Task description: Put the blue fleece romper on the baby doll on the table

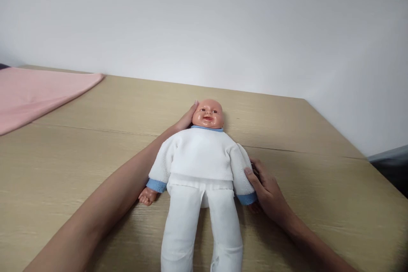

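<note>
A baby doll [200, 157] in a white fleece top with blue cuffs and white trousers lies on its back on the wooden table [318, 187], head pointing away from me. My left hand [186, 120] cups the left side of the doll's head, fingers curved against it. My right hand [266, 189] rests on the table against the doll's sleeve, thumb pressed on the white fabric just above the blue cuff, fingers curled round the arm.
A pink cloth [35, 93] lies spread at the table's far left corner. A plain white wall stands behind the table. The table's right edge runs diagonally toward me, with dark floor beyond it.
</note>
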`<state>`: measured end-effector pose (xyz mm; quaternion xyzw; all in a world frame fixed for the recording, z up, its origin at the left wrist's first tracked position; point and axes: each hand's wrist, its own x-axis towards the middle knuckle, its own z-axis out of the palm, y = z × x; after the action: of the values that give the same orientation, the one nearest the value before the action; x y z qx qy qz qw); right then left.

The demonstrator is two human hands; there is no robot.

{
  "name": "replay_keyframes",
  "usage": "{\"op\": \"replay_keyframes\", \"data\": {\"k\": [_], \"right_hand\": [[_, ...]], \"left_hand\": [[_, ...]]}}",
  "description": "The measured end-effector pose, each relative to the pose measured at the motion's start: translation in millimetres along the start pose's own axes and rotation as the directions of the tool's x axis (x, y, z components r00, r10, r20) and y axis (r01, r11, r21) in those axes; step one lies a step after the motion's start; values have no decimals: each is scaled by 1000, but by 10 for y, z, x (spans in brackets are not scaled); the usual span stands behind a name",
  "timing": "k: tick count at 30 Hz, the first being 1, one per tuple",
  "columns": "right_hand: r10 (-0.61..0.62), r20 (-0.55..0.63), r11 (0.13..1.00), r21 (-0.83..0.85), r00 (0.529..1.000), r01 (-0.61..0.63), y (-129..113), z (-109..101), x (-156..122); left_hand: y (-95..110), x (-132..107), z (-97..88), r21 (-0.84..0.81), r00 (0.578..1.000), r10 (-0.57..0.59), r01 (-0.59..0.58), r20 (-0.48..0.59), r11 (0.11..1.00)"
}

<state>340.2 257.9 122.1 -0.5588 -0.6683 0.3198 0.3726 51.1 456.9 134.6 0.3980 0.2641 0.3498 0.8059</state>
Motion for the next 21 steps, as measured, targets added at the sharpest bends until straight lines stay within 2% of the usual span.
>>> {"op": "replay_keyframes", "data": {"k": [3,11,18,21], "right_hand": [[3,-1,1000,7,1000,-3,-6,4,5],[7,-1,999,36,1000,-7,-26,6,10],[0,-2,1000,21,1000,0,-28,-3,11],[7,4,999,32,1000,-7,-38,0,10]], "left_hand": [[-4,-15,4,-14,1000,4,-4,25,1000],[18,11,-4,11,1000,-4,4,-26,1000],[6,10,-10,0,1000,-6,6,19,1000],[16,21,-10,16,1000,9,-8,-19,1000]]}}
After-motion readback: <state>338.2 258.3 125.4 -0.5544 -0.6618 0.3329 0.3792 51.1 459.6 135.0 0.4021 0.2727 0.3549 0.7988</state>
